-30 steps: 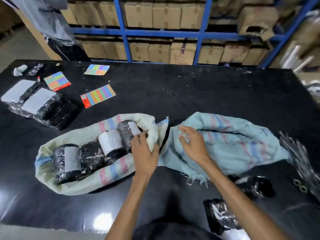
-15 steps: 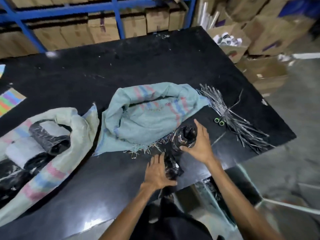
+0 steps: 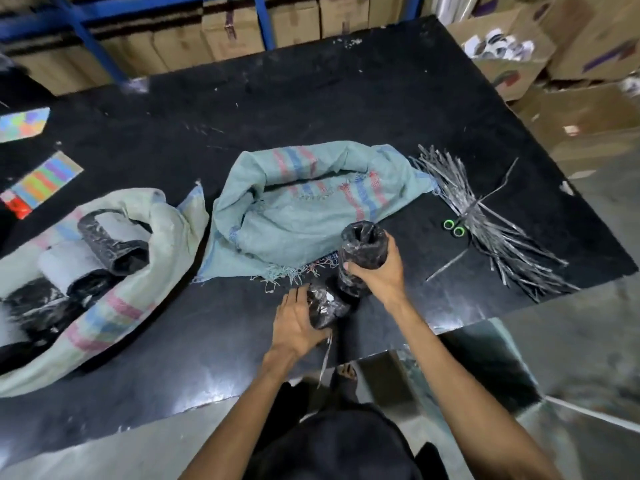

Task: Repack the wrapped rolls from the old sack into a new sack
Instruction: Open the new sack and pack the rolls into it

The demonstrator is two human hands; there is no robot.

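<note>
A blue-green woven sack (image 3: 304,209) lies open in the middle of the black table (image 3: 346,98). To its left a pale sack (image 3: 166,230) holds several black wrapped rolls (image 3: 110,244) with white labels. My right hand (image 3: 377,275) grips a black wrapped roll (image 3: 363,247) held upright just in front of the blue-green sack. My left hand (image 3: 294,323) rests on a second black wrapped roll (image 3: 325,303) lying on the table near the front edge, its fingers around the roll's side.
A bundle of grey plastic ties (image 3: 491,230) and green-handled scissors (image 3: 453,227) lie right of the sack. Colour cards (image 3: 41,181) sit at the left. Cardboard boxes (image 3: 571,57) and blue racking (image 3: 86,36) surround the table. The table's right edge drops to the floor.
My view has swung right. Both hands left the two sacks' mouths and took hold of black rolls at the table's front edge; the right one now stands lifted higher.
</note>
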